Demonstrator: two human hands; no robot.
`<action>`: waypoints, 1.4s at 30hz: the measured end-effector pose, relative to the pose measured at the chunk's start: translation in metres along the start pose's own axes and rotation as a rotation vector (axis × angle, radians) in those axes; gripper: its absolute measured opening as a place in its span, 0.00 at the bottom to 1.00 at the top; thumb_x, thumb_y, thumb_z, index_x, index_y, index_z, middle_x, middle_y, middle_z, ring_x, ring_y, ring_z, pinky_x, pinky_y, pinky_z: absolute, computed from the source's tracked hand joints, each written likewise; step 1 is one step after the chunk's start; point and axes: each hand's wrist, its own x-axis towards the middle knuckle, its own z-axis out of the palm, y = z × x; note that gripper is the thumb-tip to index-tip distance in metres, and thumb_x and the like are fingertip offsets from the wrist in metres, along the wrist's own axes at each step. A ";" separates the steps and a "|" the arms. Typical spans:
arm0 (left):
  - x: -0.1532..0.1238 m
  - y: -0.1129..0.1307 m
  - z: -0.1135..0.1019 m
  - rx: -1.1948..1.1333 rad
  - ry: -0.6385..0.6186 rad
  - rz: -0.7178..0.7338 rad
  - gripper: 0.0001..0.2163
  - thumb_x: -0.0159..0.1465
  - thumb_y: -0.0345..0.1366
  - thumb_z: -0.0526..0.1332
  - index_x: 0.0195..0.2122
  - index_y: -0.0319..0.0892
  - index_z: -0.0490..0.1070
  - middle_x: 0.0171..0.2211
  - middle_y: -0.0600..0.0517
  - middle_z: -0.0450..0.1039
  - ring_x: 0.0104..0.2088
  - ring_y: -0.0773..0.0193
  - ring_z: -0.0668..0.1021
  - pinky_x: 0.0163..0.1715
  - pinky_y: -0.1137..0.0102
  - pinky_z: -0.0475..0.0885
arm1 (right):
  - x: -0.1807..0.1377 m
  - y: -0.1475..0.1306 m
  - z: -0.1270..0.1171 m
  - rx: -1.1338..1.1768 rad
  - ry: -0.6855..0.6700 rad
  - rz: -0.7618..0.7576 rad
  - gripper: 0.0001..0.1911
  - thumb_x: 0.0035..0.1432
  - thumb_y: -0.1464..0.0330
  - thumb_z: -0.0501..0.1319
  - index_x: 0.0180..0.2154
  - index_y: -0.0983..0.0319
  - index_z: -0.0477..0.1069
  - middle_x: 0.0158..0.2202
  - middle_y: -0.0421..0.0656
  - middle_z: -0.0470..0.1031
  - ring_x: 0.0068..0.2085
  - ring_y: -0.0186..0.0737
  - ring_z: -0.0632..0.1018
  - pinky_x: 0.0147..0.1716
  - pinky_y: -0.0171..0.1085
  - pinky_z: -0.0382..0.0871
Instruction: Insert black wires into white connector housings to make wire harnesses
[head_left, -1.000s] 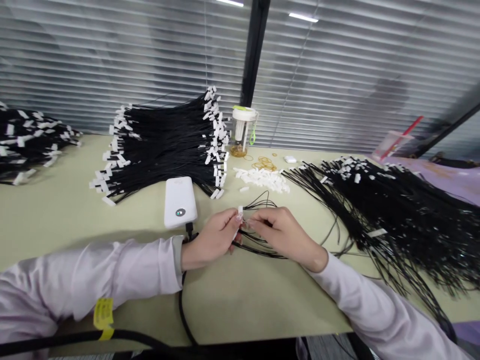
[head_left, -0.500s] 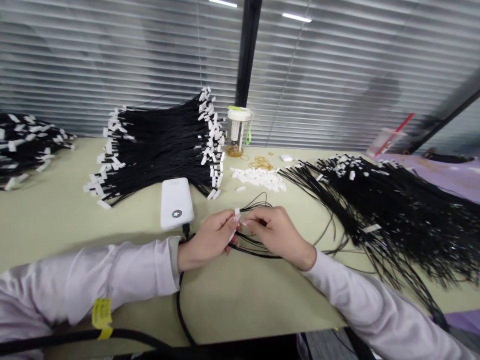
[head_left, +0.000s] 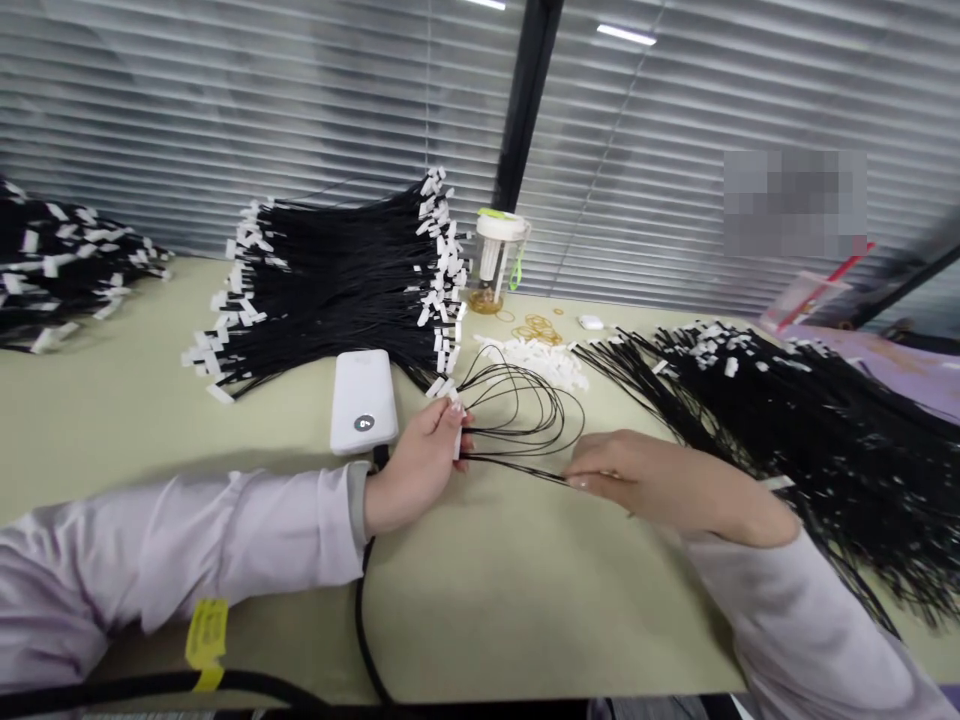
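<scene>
Pale green counter point(head_left: 525, 590) set against closed grey window blinds point(head_left: 225, 110), split by a dark vertical post. Left hand point(head_left: 416, 465) rests on the counter just beside a white power bank point(head_left: 364, 400); its grip is closed, thumb and fingers pinched on the white-tagged ends of a small bundle of black cords point(head_left: 525, 415). The cords loop outward from that pinch over the counter, toward the back, and return in a tight run to the right. Right hand point(head_left: 660, 482) lies flat and low on the counter, fingertips pinched on the same run of cords, well apart from the left hand; how much of the bundle it holds cannot be told. Behind the power bank: a large stack of tagged black cords point(head_left: 337, 280). Right of the hands: a spread heap of loose black cords point(head_left: 810, 420). Between the two, a scatter of white tags point(head_left: 540, 358), rubber bands point(head_left: 536, 326) and a clear lidded jar point(head_left: 499, 258). A further cord pile point(head_left: 60, 270) sits far left.
</scene>
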 end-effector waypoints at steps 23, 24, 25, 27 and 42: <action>-0.017 -0.001 -0.002 0.179 -0.146 0.178 0.12 0.61 0.45 0.48 0.31 0.42 0.59 0.34 0.50 0.67 0.25 0.69 0.71 0.14 0.78 0.68 | 0.040 -0.048 0.049 0.024 0.352 -0.125 0.11 0.59 0.72 0.49 0.29 0.62 0.67 0.28 0.39 0.72 0.30 0.32 0.70 0.32 0.32 0.59; -0.017 -0.001 -0.002 0.182 -0.146 0.183 0.12 0.61 0.45 0.48 0.31 0.42 0.59 0.33 0.50 0.67 0.26 0.69 0.71 0.14 0.78 0.68 | 0.040 -0.048 0.049 0.024 0.347 -0.125 0.11 0.59 0.72 0.49 0.29 0.62 0.67 0.28 0.39 0.72 0.30 0.32 0.71 0.32 0.32 0.59; -0.017 -0.001 -0.002 0.182 -0.146 0.185 0.12 0.61 0.45 0.48 0.31 0.42 0.59 0.33 0.50 0.67 0.25 0.69 0.71 0.14 0.78 0.68 | 0.040 -0.048 0.049 0.023 0.343 -0.124 0.11 0.59 0.72 0.49 0.29 0.62 0.67 0.28 0.39 0.72 0.31 0.32 0.71 0.33 0.31 0.59; -0.017 -0.001 -0.002 0.178 -0.147 0.183 0.11 0.61 0.45 0.48 0.31 0.42 0.59 0.33 0.50 0.66 0.25 0.69 0.71 0.14 0.78 0.68 | 0.039 -0.048 0.051 0.009 0.343 -0.120 0.10 0.59 0.72 0.49 0.29 0.62 0.66 0.28 0.39 0.71 0.30 0.31 0.71 0.32 0.31 0.59; -0.007 -0.001 0.000 0.078 -0.120 0.074 0.13 0.61 0.47 0.48 0.30 0.42 0.59 0.28 0.56 0.60 0.20 0.76 0.62 0.12 0.81 0.60 | 0.001 -0.002 -0.004 -0.482 0.896 0.410 0.08 0.50 0.68 0.56 0.30 0.59 0.75 0.18 0.39 0.70 0.21 0.33 0.69 0.25 0.35 0.58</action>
